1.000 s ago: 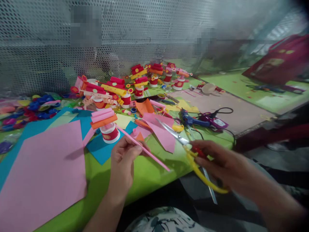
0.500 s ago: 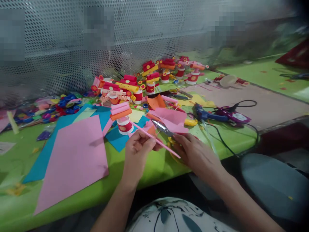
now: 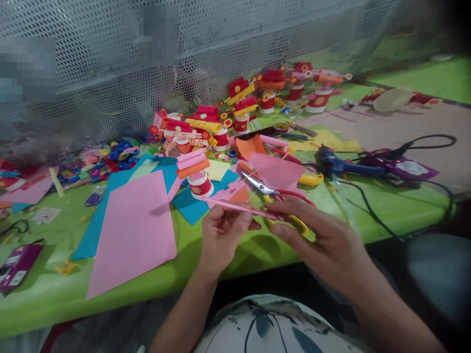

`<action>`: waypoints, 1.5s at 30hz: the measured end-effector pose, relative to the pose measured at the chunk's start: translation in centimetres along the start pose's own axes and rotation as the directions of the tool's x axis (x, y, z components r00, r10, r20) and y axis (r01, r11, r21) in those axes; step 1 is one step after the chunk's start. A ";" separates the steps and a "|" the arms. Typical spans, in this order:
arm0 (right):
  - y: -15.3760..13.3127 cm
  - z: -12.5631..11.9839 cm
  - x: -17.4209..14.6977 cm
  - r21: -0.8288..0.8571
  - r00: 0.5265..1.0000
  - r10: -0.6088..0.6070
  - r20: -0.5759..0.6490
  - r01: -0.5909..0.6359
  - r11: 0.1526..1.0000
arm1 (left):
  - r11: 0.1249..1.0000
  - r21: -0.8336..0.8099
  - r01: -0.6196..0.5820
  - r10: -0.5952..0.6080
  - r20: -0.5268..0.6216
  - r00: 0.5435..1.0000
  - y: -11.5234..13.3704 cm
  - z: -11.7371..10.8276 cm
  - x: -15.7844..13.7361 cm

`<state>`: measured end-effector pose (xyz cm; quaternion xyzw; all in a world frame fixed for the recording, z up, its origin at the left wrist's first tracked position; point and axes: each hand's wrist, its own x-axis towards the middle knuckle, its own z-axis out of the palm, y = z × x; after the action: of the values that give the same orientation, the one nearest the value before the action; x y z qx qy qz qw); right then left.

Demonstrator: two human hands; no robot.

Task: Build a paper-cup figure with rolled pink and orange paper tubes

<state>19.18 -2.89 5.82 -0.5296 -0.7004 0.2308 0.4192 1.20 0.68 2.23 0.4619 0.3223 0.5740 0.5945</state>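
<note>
My left hand (image 3: 226, 233) is closed, pinching a thin pink foam-like strip (image 3: 230, 205) between thumb and fingers above the table's front edge. My right hand (image 3: 320, 235) is at the strip's right end, thumb and forefinger apart on either side of it. Just behind these fingers lies a pair of scissors (image 3: 259, 185) with red and yellow handles, blades pointing away to the left. A small red-and-white cup figure (image 3: 200, 185) topped with pink and orange rolls stands beyond my left hand. Pink sheet pieces (image 3: 277, 171) lie behind the scissors.
A large pink sheet (image 3: 136, 235) overlies blue sheets on the green table (image 3: 47, 309). Several finished cup figures (image 3: 241, 122) stand along the perforated metal screen (image 3: 103, 73). A blue glue gun (image 3: 342, 164) with a black cable lies at right, and a purple device (image 3: 20, 264) at left.
My right hand has let go of the scissors, which now rest on the table, and moved to the strip's end. The view has swung left; my left hand still holds the strip.
</note>
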 end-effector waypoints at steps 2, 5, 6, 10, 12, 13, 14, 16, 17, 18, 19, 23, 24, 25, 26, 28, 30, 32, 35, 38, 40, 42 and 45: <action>-0.1 0.8 0.0 -0.013 0.997 -0.072 -0.029 0.072 0.997 | 0.998 0.054 -0.027 0.025 0.023 0.999 -0.1 -0.1 -0.1; 0.6 1.5 0.0 0.026 0.995 -0.081 -0.057 0.083 0.996 | 0.972 0.233 -0.014 0.010 0.018 1.000 0.2 -0.8 -0.1; 0.9 1.5 0.0 0.028 0.996 -0.059 -0.072 0.061 0.998 | 0.933 0.358 -0.031 0.032 0.003 0.999 0.5 -1.2 -0.2; 2.0 1.0 -0.4 0.011 0.981 0.024 -0.193 -0.022 1.000 | 0.356 0.894 -0.271 0.424 0.104 0.900 2.1 -2.1 -1.3; 2.2 0.7 -0.6 -0.002 0.969 0.046 -0.241 -0.048 0.999 | 0.128 0.912 -0.389 0.547 0.263 0.795 2.6 -2.1 -2.1; 2.3 0.6 -0.6 0.000 0.966 0.054 -0.254 -0.056 0.998 | 0.122 0.895 -0.429 0.552 0.298 0.779 2.6 -1.9 -2.5; 2.3 0.5 -0.7 0.012 0.965 0.060 -0.257 -0.059 0.998 | 0.188 0.874 -0.449 0.531 0.294 0.795 2.6 -1.7 -2.8; 2.3 0.7 -0.9 0.048 0.966 0.059 -0.252 -0.049 0.998 | 0.466 0.809 -0.358 0.390 0.175 0.904 2.2 -1.2 -3.1; 2.2 0.9 -0.9 0.058 0.968 0.047 -0.246 -0.033 0.998 | 0.622 0.739 -0.258 0.284 0.093 0.954 1.9 -0.9 -3.0; 2.2 1.1 -1.0 0.057 0.972 0.022 -0.235 -0.009 0.998 | 0.758 0.636 -0.149 0.170 0.028 0.985 1.5 -0.6 -2.8; 2.1 1.4 -1.1 0.042 0.976 -0.015 -0.219 0.025 0.999 | 0.857 0.512 -0.055 0.075 -0.018 0.997 1.2 -0.3 -2.5; 1.9 2.5 -1.3 -0.053 0.965 -0.197 -0.175 0.191 0.980 | 0.978 0.192 0.085 -0.061 -0.129 0.990 -0.1 0.6 -1.7; 2.0 2.7 -1.3 -0.072 0.957 -0.230 -0.178 0.221 0.973 | 0.982 0.170 0.084 -0.057 -0.156 0.986 -0.3 0.7 -1.6; 2.0 2.9 -1.3 -0.082 0.952 -0.246 -0.183 0.235 0.969 | 0.984 0.159 0.075 -0.047 -0.174 0.984 -0.4 0.8 -1.6; 2.1 3.0 -1.4 -0.082 0.951 -0.245 -0.188 0.233 0.969 | 0.986 0.153 0.065 -0.037 -0.181 0.983 -0.5 0.9 -1.6; 2.4 3.1 -1.5 -0.046 0.964 -0.177 -0.199 0.171 0.984 | 0.989 0.137 0.051 -0.025 -0.187 0.982 -0.4 0.9 -1.6; 2.9 3.0 -1.6 0.039 0.978 -0.039 -0.207 0.048 0.998 | 0.994 0.105 0.043 -0.021 -0.202 0.979 -0.2 0.7 -1.6; 3.3 3.0 -1.7 0.151 0.973 0.102 -0.209 -0.071 0.986 | 0.997 0.065 0.038 -0.023 -0.220 0.975 0.0 0.4 -1.4; 3.6 2.9 -1.8 0.308 0.955 0.226 -0.192 -0.160 0.938 | 0.999 0.032 0.028 -0.020 -0.231 0.973 0.2 0.0 -1.3; 3.1 2.9 -1.7 0.424 0.964 0.247 -0.102 -0.182 0.887 | 0.999 0.039 0.029 -0.019 -0.224 0.974 0.3 0.0 -1.4; 2.5 2.9 -1.7 0.483 0.972 0.234 -0.039 -0.187 0.855 | 0.998 0.045 0.039 -0.029 -0.212 0.977 0.2 0.1 -1.5; 1.9 3.1 -1.7 0.508 0.974 0.226 -0.027 -0.181 0.842 | 0.998 0.041 0.048 -0.039 -0.209 0.977 0.1 0.2 -1.7; 1.5 3.4 -1.7 0.480 0.968 0.241 -0.063 -0.183 0.858 | 0.998 0.024 0.057 -0.050 -0.225 0.973 -0.1 0.2 -1.8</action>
<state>17.33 -3.51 2.21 -0.4989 -0.5341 0.4061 0.5485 1.19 -1.08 1.95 0.3944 0.4082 0.6011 0.5625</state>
